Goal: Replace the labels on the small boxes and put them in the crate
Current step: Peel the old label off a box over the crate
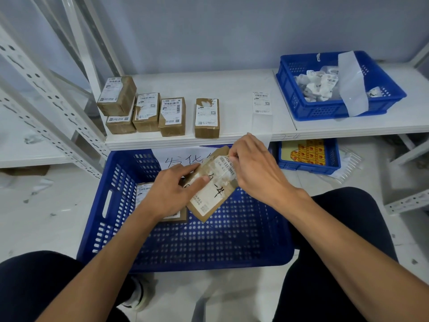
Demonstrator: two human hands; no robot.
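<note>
Pinching a lifted corner of the old label (226, 167), the fingers (234, 155) of the right hand (255, 169) are closed tight on it at the far end of the box (212, 196). The left hand (170, 194) curls round the box's near side, thumb flat on its face, holding it tilted above the crate (209, 247). Best, I judge, to pull the label back low and slowly while the thumb steadies the cardboard, so it comes off whole. Another box (143, 191) lies in the crate. Five more (148, 112) wait on the shelf (232, 87), with a fresh label (261, 102) well to their right.
</note>
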